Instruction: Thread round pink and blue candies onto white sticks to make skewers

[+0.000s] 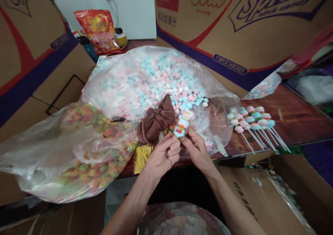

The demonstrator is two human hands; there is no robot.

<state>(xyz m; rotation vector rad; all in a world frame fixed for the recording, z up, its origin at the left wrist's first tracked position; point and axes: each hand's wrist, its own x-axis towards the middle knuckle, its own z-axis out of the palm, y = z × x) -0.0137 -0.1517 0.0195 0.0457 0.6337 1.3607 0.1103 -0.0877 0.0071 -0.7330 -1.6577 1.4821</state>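
Observation:
A candy lollipop [183, 122] in a clear printed wrapper stands tilted between my two hands, its pastel pieces stacked in a column. My left hand [166, 153] is closed around its lower end, thumb and fingers pinched together. From the other side, my right hand [195, 146] pinches the bottom of the wrapper with thumb and forefinger. Just behind them lies a crumpled brown cloth [157, 120]. A bundle of gold twist ties [143, 157] sits beside my left wrist. More clear wrappers [208, 137] lie right of my right hand.
A large clear bag [111, 85] spills pink, blue and white candies. Another bag [85, 151] holds colourful ring-shaped candies. Several candy sticks [252, 120] lie at the table's right edge. Cardboard boxes [208, 37] rise behind, and an open carton [249, 193] stands below right.

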